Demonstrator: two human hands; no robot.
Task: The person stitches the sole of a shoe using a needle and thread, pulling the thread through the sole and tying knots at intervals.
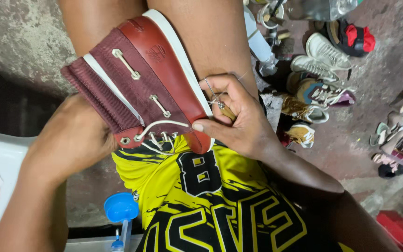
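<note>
— Two hands, one shoe. Nearest us, lower left of the frame, the left hand [73,140] is closed round the heel end of the shoe [138,79], fingers tucked behind it and out of sight, so I can't tell how tightly they curl.

— And the other one?

— The right hand [236,119] sits just right of centre, pressed against the shoe's sole edge. It is mostly closed: fingers pinch an awl [220,105] with a pale handle, and the thumb lies flat along the red leather near the white sole [180,56].

— Which way does the shoe run?

— Its long axis goes from centre-left, where the laces [157,137] and eyelets are, up toward the top middle of the frame. It rests across the person's thighs, sole side turned right, toward the awl hand. So the sole seam lies directly left of the right hand, touching it; the left hand is at the opposite side, steadying.

— Is there thread?

— A thin thread [211,88] loops from the needle tip up past the fingers. Whether it enters the sole I can't tell.

— Farther off?

— Beyond the right hand, on the floor [360,140] at upper right, a heap of other shoes [318,74]. A blue funnel [121,207] sits at the bottom, beside the yellow shorts [211,196].
</note>
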